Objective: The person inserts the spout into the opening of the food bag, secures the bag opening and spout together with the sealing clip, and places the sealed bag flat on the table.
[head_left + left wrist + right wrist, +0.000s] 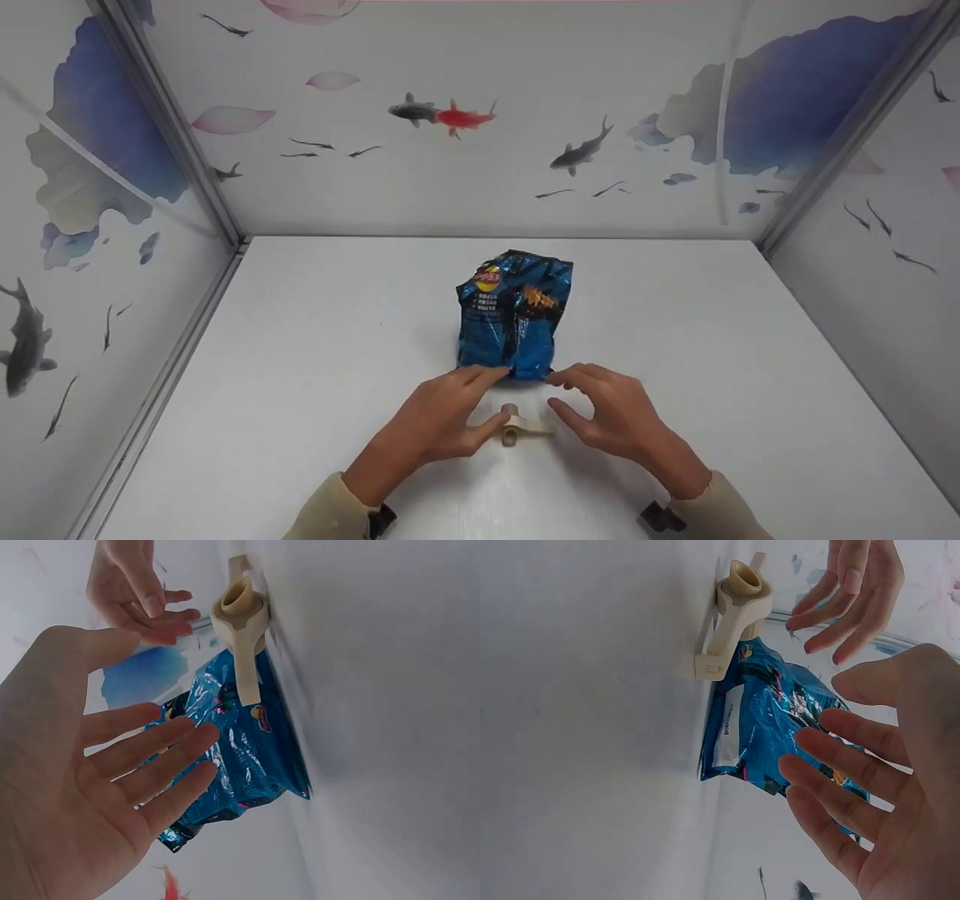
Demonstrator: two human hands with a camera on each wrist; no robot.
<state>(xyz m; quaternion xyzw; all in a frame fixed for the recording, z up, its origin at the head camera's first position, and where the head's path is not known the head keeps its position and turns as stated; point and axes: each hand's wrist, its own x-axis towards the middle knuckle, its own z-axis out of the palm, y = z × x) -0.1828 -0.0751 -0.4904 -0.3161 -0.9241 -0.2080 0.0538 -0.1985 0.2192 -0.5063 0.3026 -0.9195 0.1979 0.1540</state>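
Observation:
A blue chip bag (516, 322) stands on the white table, its crinkled top slanting to one side. In front of it lies a small beige plastic clip (526, 426) with a round spout and a flat arm, seen closer in the left wrist view as a spouted clip (241, 626). My left hand (444, 411) hovers with fingers extended toward the bag's lower left, its thumb overlapping the clip in the head view. On the other side my right hand (613, 409) is spread, fingertips near the bag's lower right corner. Both palms face inward, holding nothing.
The white table (300, 360) is enclosed by a back panel (480, 187) and side panels printed with fish and flowers. Metal frame strips (172, 135) run along the corners. Dark straps (381, 519) sit at the sleeve cuffs.

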